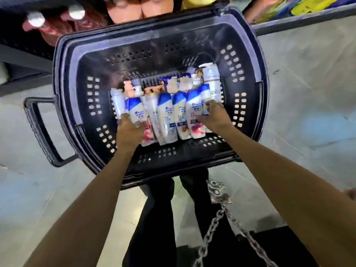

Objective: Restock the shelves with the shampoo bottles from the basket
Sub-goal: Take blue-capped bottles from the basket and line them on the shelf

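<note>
Basket, black, perforated: shampoo bottles lying in row on bottom. Left hand curled round left blue-capped bottle, near row's left end. Right hand gripping right blue-capped bottle, near right end.

Pale grey tiled floor, dark shelving upper left, blurred yellow packages upper right

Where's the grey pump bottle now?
Head view: the grey pump bottle sits at the right end of the basket, beside the blue-capped bottles, beyond the right hand.
</note>
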A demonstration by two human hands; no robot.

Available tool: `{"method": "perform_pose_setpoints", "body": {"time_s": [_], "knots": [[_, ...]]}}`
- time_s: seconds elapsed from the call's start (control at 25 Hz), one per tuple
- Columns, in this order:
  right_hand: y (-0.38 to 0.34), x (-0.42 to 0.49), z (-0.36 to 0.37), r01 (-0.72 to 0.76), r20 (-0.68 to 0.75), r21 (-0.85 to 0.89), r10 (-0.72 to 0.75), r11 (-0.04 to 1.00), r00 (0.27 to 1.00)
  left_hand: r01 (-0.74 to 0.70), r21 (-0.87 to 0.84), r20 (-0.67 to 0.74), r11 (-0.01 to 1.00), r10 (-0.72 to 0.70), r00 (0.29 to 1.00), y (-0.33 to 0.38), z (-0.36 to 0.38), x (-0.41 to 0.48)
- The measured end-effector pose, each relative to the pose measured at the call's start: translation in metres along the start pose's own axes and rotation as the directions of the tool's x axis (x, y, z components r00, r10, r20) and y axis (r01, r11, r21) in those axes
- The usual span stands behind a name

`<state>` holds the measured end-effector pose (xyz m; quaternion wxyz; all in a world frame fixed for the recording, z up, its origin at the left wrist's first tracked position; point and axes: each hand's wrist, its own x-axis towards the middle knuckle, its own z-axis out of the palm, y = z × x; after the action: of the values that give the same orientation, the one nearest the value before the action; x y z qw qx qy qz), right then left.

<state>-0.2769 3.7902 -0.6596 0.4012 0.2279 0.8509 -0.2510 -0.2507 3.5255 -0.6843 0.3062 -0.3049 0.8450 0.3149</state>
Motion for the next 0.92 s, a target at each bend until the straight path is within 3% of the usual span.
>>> {"method": "perform_pose_setpoints", "body": {"time_s": [0.2,0.36,0.68,0.92], "knots": [[-0.009,0.010,0.020,0.013,-0.050,0.021,-0.012,1.000,0.999,0.031,0.016,-0.036,0.999,-0.030,0.999,0.003,0.010,0.010],[-0.018,0.016,0.030,-0.078,-0.117,0.072,0.086,0.994,0.989,0.067,0.085,-0.035,0.994,-0.065,0.997,0.003,0.011,0.016],[-0.024,0.016,0.044,-0.143,-0.220,-0.119,0.115,0.982,0.969,0.074,0.138,0.018,0.988,-0.077,0.997,-0.001,0.014,0.012],[-0.031,0.009,0.055,-0.124,-0.197,0.036,0.129,0.992,0.972,0.052,0.037,0.013,0.998,-0.053,0.999,0.008,0.015,0.002]]}}
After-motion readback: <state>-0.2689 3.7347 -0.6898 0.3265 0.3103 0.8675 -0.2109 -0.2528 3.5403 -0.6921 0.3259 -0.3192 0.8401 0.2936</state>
